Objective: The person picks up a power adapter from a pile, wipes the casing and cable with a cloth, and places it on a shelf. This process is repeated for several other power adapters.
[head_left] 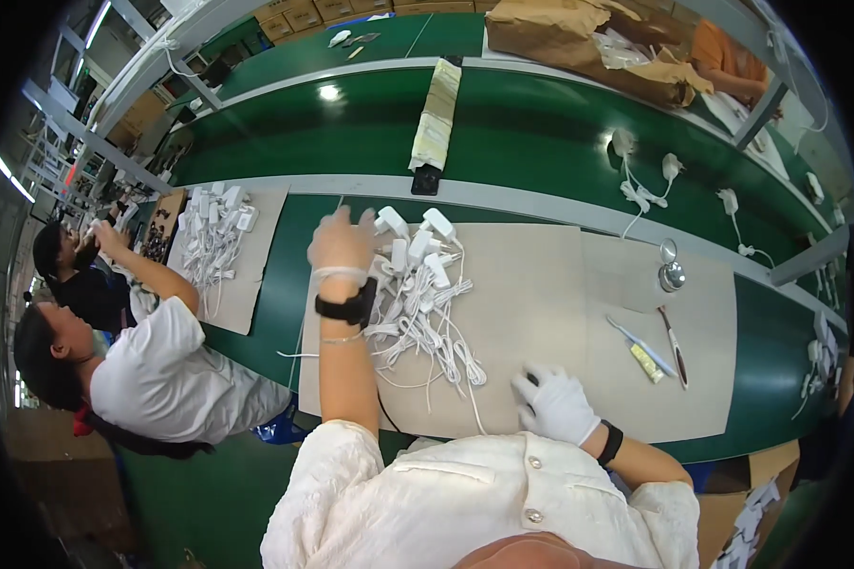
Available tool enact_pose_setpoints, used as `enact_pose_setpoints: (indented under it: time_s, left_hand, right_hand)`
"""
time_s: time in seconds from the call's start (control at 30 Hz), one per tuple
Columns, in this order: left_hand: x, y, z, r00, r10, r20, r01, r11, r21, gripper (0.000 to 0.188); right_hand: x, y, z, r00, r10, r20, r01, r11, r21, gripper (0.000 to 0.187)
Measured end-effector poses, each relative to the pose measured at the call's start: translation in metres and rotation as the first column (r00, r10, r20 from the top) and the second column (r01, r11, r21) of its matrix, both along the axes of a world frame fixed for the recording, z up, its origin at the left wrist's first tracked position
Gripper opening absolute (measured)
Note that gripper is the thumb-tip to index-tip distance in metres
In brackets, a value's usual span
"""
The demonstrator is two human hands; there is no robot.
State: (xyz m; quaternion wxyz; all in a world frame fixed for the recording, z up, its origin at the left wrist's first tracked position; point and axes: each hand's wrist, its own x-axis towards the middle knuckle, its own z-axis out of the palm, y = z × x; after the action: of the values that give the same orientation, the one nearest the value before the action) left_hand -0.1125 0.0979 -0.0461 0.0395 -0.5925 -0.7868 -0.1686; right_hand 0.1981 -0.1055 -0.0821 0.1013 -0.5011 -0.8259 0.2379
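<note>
My left hand (340,242) reaches to the far left edge of the beige board (541,284), beside a pile of white power adapters (417,251) with bundled white cables (422,327). Motion smears its fingers, so whether it holds anything cannot be made out. A black watch band is on that wrist. My right hand (558,406), in a white glove, lies on the near part of the board. Its fingers are apart, with no object seen in them.
On the board's right lie a blue brush-like tool (643,346), a dark red-handled one (674,346) and a small yellow tube (646,364). A silver-topped bottle (671,275) stands behind. Plugs (672,169) lie on the green belt. At left, a co-worker (176,370) sits near another adapter pile (213,232).
</note>
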Motion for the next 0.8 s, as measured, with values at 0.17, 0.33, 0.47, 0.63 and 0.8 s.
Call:
enact_pose_setpoints:
  time_s: [0.17, 0.33, 0.47, 0.63, 0.8]
  left_hand:
    - [-0.086, -0.031, -0.067, 0.946, -0.023, 0.324, -0.009, 0.995, 0.097, 0.054]
    - [-0.126, -0.053, -0.1, 0.843, -0.059, 0.535, 0.027, 0.997, 0.067, 0.05]
    - [-0.129, -0.062, -0.091, 0.803, 0.006, 0.596, -0.015, 1.0, 0.009, 0.043]
    - [-0.15, -0.028, -0.114, 0.861, 0.178, 0.476, -0.178, 0.983, -0.045, 0.034]
    - [-0.144, -0.008, -0.097, 0.795, -0.026, 0.606, -0.038, 0.995, 0.093, 0.033]
  right_hand:
    - [0.033, -0.003, -0.019, 0.954, -0.236, 0.186, 0.226, 0.972, 0.071, 0.033]
    - [0.102, 0.02, -0.03, 0.798, -0.476, 0.37, 0.368, 0.871, 0.326, 0.03]
    - [0.086, 0.02, -0.012, 0.812, -0.514, 0.277, 0.456, 0.855, 0.249, 0.035]
    - [0.033, 0.023, -0.037, 0.853, -0.522, -0.002, 0.517, 0.846, 0.131, 0.049]
    - [0.024, 0.033, -0.055, 0.781, -0.611, -0.129, 0.62, 0.784, 0.042, 0.055]
